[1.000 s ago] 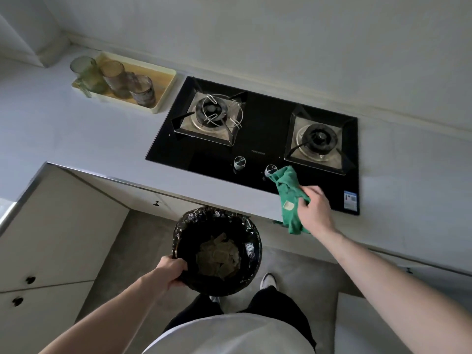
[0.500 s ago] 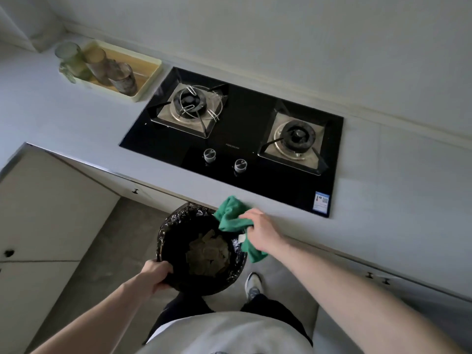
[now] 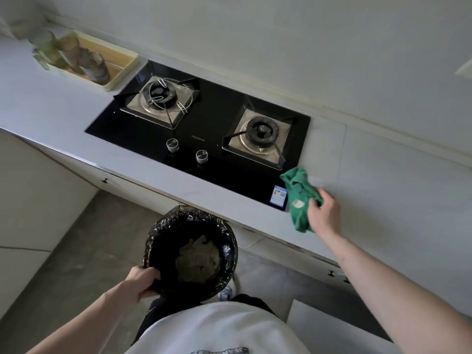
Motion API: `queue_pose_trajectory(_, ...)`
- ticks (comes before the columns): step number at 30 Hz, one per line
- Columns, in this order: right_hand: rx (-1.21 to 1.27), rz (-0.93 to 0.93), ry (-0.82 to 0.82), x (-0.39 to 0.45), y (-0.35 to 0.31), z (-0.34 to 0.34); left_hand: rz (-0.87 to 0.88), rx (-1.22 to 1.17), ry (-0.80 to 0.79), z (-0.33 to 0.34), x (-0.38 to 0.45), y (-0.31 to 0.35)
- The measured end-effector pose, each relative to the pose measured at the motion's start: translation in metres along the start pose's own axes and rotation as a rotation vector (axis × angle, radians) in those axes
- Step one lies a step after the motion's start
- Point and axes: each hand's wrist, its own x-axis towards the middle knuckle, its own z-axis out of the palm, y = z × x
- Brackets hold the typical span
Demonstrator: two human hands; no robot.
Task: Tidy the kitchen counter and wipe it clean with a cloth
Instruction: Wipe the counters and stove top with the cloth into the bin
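Note:
My right hand [image 3: 323, 215] grips a crumpled green cloth [image 3: 299, 198] over the pale counter [image 3: 383, 200], just right of the black gas hob [image 3: 219, 139] at its front right corner. My left hand [image 3: 141, 279] holds the near rim of a round bin lined with a black bag [image 3: 190, 254], kept below the counter's front edge. Pale scraps lie in the bottom of the bin.
A cream tray [image 3: 120, 72] with several glasses [image 3: 94, 65] stands on the counter at the back left. The hob has two burners and two knobs [image 3: 187, 150]. White cabinet fronts [image 3: 33, 200] run below the counter, and a grey floor lies beneath.
My right hand has carried the green cloth from above the bin rim up and to the right, onto the counter beside the hob. The bin stays in my left hand.

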Motion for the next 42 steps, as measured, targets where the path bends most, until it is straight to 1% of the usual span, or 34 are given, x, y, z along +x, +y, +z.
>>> queue_pose_trajectory(3, -0.096, 0.066, 0.046, 0.03, 0.04, -0.025, 0.004, -0.005, -0.005, 0.012, -0.009, -0.001)
queue_pose_trajectory(5, -0.17, 0.109, 0.041, 0.042, 0.063, -0.033, 0.006, 0.0, -0.002, 0.019, -0.011, -0.001)
queue_pose_trajectory(6, -0.205, 0.12, 0.012, 0.045, 0.071, -0.034, 0.005, 0.001, -0.003, 0.021, -0.012, -0.001)
queue_pose_trajectory(9, -0.296, 0.135, -0.138, 0.038, 0.077, -0.024, 0.009, 0.01, -0.007, 0.026, -0.014, -0.001)
queue_pose_trajectory(11, -0.331, 0.169, -0.163, 0.029, 0.071, -0.014, 0.01, 0.019, -0.007, 0.032, -0.017, -0.003)
queue_pose_trajectory(13, -0.352, 0.165, -0.164, 0.017, 0.061, -0.007, 0.009, 0.026, -0.007, 0.036, -0.018, -0.004)
queue_pose_trajectory(17, -0.33, 0.07, -0.192, -0.011, 0.055, 0.005, 0.012, 0.049, -0.011, 0.044, -0.019, -0.004)
queue_pose_trajectory(21, -0.198, -0.04, -0.241, -0.034, 0.053, 0.016, 0.012, 0.063, -0.029, 0.053, -0.024, -0.002)
queue_pose_trajectory(23, -0.147, -0.045, -0.271, -0.033, 0.051, 0.012, 0.015, 0.073, -0.022, 0.054, -0.025, -0.002)
queue_pose_trajectory(25, -0.088, -0.012, -0.2, -0.022, 0.053, 0.0, 0.017, 0.083, -0.025, 0.054, -0.024, -0.001)
queue_pose_trajectory(28, -0.046, 0.079, 0.033, -0.001, 0.063, -0.029, 0.011, 0.092, -0.026, 0.05, -0.02, -0.002)
queue_pose_trajectory(30, -0.068, 0.147, 0.152, 0.004, 0.074, -0.048, -0.007, 0.091, -0.025, 0.047, -0.016, -0.005)
queue_pose_trajectory(31, -0.091, 0.186, 0.183, 0.003, 0.082, -0.057, -0.014, 0.091, -0.024, 0.046, -0.014, -0.006)
queue_pose_trajectory(33, -0.162, 0.267, 0.192, -0.002, 0.101, -0.071, -0.018, 0.103, -0.025, 0.044, -0.012, -0.005)
queue_pose_trajectory(37, -0.327, 0.444, 0.073, -0.022, 0.126, -0.076, 0.001, 0.131, -0.019, 0.048, -0.015, -0.002)
queue_pose_trajectory(39, -0.355, 0.446, 0.043, -0.034, 0.126, -0.07, 0.008, 0.15, -0.003, 0.049, -0.015, -0.004)
queue_pose_trajectory(42, -0.355, 0.465, 0.066, -0.043, 0.125, -0.064, -0.002, 0.177, -0.002, 0.052, -0.015, -0.008)
